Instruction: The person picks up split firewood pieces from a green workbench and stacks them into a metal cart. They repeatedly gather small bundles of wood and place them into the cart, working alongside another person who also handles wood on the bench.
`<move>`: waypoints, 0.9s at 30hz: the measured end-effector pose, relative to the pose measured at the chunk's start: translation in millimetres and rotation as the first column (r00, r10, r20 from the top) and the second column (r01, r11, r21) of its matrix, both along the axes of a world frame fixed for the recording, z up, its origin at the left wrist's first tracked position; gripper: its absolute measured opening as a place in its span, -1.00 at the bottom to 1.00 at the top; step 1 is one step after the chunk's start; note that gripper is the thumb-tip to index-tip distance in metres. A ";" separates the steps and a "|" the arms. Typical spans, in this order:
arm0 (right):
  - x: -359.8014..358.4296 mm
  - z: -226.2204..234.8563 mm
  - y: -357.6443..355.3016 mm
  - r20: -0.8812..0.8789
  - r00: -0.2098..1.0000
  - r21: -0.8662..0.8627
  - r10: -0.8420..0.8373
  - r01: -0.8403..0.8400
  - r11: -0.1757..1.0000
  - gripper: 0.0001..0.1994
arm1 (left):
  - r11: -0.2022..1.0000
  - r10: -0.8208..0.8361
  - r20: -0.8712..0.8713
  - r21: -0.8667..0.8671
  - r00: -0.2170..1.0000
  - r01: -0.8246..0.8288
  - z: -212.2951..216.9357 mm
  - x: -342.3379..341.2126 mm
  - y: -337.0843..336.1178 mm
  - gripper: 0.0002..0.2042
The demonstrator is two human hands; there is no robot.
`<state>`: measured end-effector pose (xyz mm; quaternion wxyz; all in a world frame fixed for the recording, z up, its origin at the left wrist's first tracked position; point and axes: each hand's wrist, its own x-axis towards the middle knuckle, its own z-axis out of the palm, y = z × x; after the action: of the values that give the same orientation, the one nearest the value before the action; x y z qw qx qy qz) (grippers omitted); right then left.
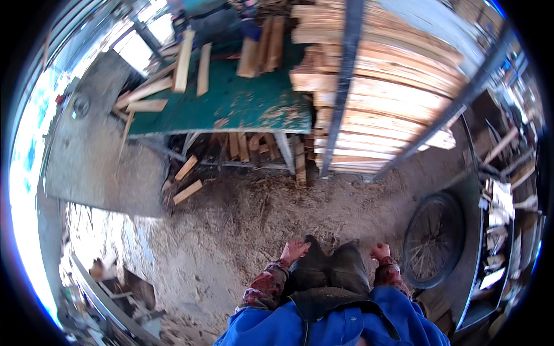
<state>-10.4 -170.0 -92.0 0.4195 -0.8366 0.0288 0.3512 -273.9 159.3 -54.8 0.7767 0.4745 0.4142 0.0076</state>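
My left hand [295,250] hangs beside my left thigh, its fingers loosely bent and a little apart, with nothing visible in it. On the other side, my right hand [380,252] is held out past my right leg, its fingers curled in and no object showing. Both forearms are in reddish patterned sleeves under a blue garment [259,328]. Dark trousers [329,271] cover my legs between the hands. Neither hand touches the green-topped table [231,112] ahead, where several wooden boards [184,60] lie.
A tall stack of planks [392,98] stands behind metal posts [343,86] at the right. A spoked wheel [433,239] is near my right. Wood offcuts [187,192] lie on the littered floor [231,213]. Beyond the table, another person's gloved hand [250,30] is by the boards.
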 end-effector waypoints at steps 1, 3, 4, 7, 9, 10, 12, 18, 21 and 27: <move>-39.2 -2.7 5.1 -0.011 0.999 -0.032 0.051 -0.051 0.998 -0.80 | 1.000 -0.002 -0.042 -0.029 0.999 0.001 16.6 -42.0 -0.5 -0.49; -92.5 17.6 39.4 -0.057 0.979 -0.044 0.194 -0.196 0.980 -0.81 | 0.992 0.110 -0.097 -0.046 0.989 -0.115 35.9 -111.1 -10.4 -0.52; -99.0 17.0 66.0 -0.064 0.958 -0.026 0.279 -0.281 0.959 -0.80 | 0.987 0.154 -0.094 -0.037 0.984 -0.158 37.2 -132.9 -4.7 -0.52; -125.5 47.7 149.2 -0.169 0.921 0.165 0.352 -0.326 0.931 -0.81 | 0.944 0.323 -0.075 -0.050 0.943 -0.327 46.5 -181.4 17.2 -0.60; -137.2 66.5 197.3 -0.150 0.893 0.188 0.424 -0.395 0.899 -0.84 | 0.911 0.407 -0.104 -0.025 0.908 -0.411 33.7 -206.4 26.6 -0.64; -139.5 70.2 220.0 -0.140 0.879 0.201 0.457 -0.426 0.882 -0.84 | 0.895 0.442 -0.117 -0.013 0.889 -0.447 28.5 -217.1 31.8 -0.68; -138.4 75.3 261.7 -0.062 0.854 0.210 0.517 -0.496 0.843 -0.81 | 0.888 0.460 -0.095 0.036 0.883 -0.459 20.3 -237.1 39.9 -0.72; -112.4 136.7 411.3 0.279 0.812 0.393 0.512 -0.583 0.711 -0.83 | 0.821 0.564 -0.144 -0.005 0.813 -0.571 33.1 -241.5 67.3 -0.81; -60.3 175.0 494.4 0.463 0.714 0.319 0.524 -0.686 0.654 -0.81 | 0.776 0.610 -0.241 -0.008 0.755 -0.630 30.2 -224.9 85.3 -0.82; 56.7 246.0 646.8 0.608 0.701 0.321 0.372 -0.646 0.692 -0.83 | 0.757 0.630 -0.307 0.038 0.713 -0.653 55.2 -187.6 137.7 -0.80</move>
<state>46.3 476.7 154.0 0.4991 -0.7259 -0.4171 0.2235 -461.4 297.0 0.4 0.6698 0.2680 0.6663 0.1889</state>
